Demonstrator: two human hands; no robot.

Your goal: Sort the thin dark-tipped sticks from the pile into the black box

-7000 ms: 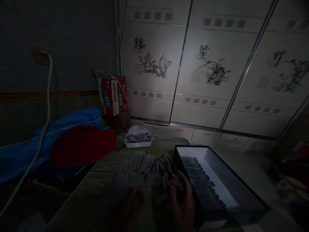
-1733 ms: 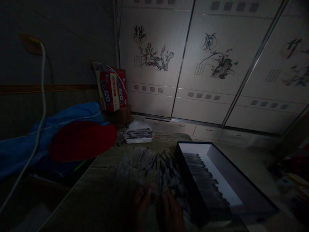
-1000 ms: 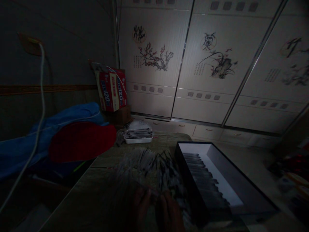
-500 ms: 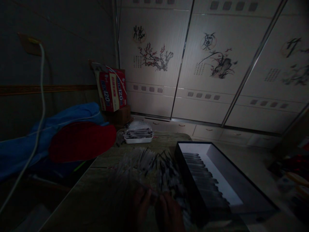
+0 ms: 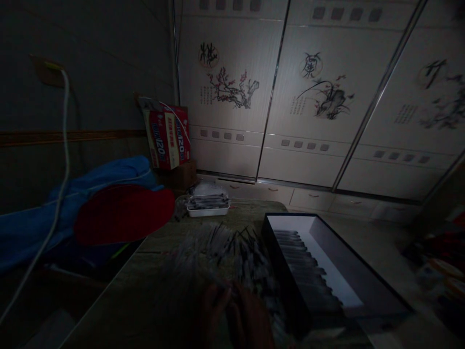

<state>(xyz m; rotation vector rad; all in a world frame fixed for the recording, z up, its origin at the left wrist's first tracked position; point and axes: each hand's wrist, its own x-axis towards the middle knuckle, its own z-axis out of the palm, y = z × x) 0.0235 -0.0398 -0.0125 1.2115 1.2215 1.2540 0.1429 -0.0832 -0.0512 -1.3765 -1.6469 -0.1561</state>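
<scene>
Low in the dim view, my left hand [image 5: 213, 308] and my right hand [image 5: 250, 312] are close together over the table, fingers closed. A thin, pale, clear piece [image 5: 220, 280] shows at the left hand's fingertips; its shape is blurred. What the right fingers pinch is hidden in the dark. Beyond the hands lie clear thin pieces [image 5: 214, 240] and a pile of dark-ended sticks [image 5: 252, 259]. To the right, an open dark-rimmed box [image 5: 343, 247] holds a row of bundled dark pieces [image 5: 305, 266].
A white tray [image 5: 209, 212] of thin pieces sits at the table's [image 5: 145, 276] far end. Left of the table are a red cushion-like item [image 5: 123, 213] and blue cloth [image 5: 109, 174]. A red carton [image 5: 169, 138] stands behind, and a white cable [image 5: 65, 145] hangs at left.
My right hand has moved slightly left and up, closer against my left hand. The view has shifted a little.
</scene>
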